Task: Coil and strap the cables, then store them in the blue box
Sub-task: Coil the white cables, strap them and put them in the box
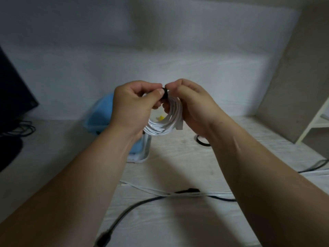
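Pale wood-grain desk runs under my hands to a white wall. The coil is white, many round loops packed tight, with a black strap wrapped over its top. Both my bare forearms reach forward and my hands meet in front of me, raised above the desk. My left hand is curled, pinching the strap between thumb and forefinger. My right hand is curled too, pinching the strap's other side, with its lower fingers round the coil. The coil hangs down from my fingertips, between the two palms. The blue box stands on the desk just beyond and below my left hand. Nearer to me than my fingers, a loose black cable and a white cable lie crossed on the desk.
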